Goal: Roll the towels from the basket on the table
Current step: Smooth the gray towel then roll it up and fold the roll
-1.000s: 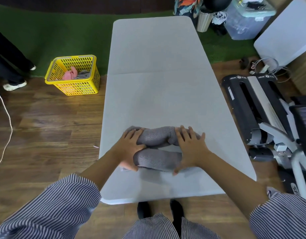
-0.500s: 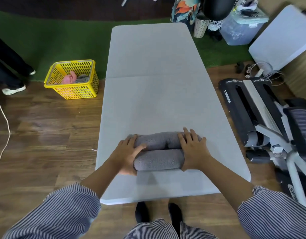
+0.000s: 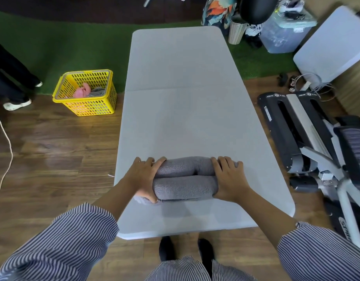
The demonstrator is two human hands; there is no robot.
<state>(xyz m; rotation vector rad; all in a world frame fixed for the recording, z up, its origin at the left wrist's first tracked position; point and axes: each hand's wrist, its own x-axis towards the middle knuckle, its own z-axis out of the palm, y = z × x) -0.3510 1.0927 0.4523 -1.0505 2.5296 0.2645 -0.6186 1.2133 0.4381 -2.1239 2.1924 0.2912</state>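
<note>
A grey towel (image 3: 185,179) lies across the near end of the white table (image 3: 181,98), rolled into a thick double roll. My left hand (image 3: 142,177) grips the roll's left end, fingers curled over the far fold and thumb at the near side. The roll's right end is held by my right hand (image 3: 229,179), whose fingers wrap over the top. A small flap of towel sticks out under my left hand. On the floor to the left stands the yellow basket (image 3: 93,107), holding a pink towel (image 3: 81,92) and a grey one (image 3: 98,91).
A black and white exercise machine (image 3: 296,134) stands close to the table's right side. Someone's legs and a white shoe (image 3: 16,103) are at the far left. Bins and a clear storage box (image 3: 284,35) sit beyond the far right corner. A white cord (image 3: 6,142) lies on the wooden floor.
The loose, bent towel has been drawn into a straighter, tighter double roll. Both hands have shifted outward to the roll's ends and closed round it.
</note>
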